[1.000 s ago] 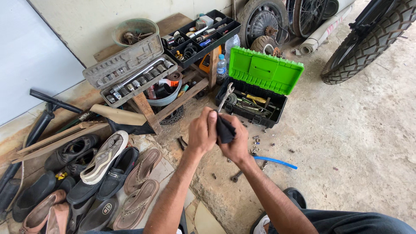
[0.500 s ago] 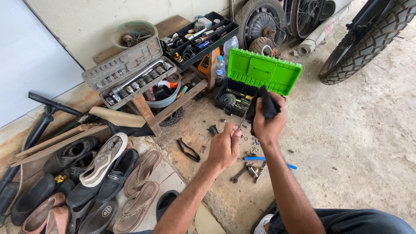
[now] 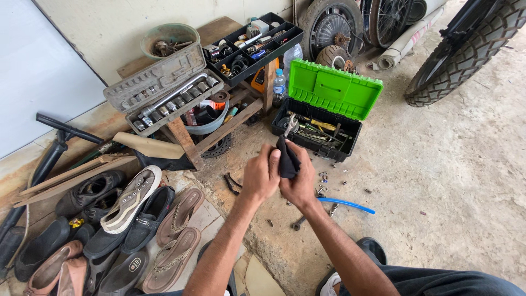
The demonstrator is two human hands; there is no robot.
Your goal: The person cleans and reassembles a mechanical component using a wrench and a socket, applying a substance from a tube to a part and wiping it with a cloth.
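what changed: half a second back the right hand [image 3: 300, 183] was up over the green toolbox [image 3: 329, 104] with the dark cloth [image 3: 287, 159] and the left hand [image 3: 261, 176] sat lower and apart from it. Now both are back together in front of the box, pretty much like a second ago.
left hand: forearm comes up from the bottom middle, back of the hand toward the camera, fingers curled and pressed up against the cloth from its left side. Closed-ish, but I can't tell if it really grips the cloth or just touches it.
right hand: forearm comes in from the lower right, fingers wrapped around the lower part of the cloth, so it's clamped on it.
cloth: black, bunched up, sticking up between the two hands, held in the air just in front of the toolbox's near edge, not touching it.
toolbox: lid flipped open, tools inside, sitting on the concrete floor [image 3: 449, 181].
floor bits: small screws and nuts scattered under the hands, a blue strip [image 3: 346, 204] just right of the right wrist, pliers [image 3: 232, 183] just left of the left hand.
left side: a socket set case [image 3: 164, 93] on a low wooden table, shoes and sandals [image 3: 131, 200] lined up below it.
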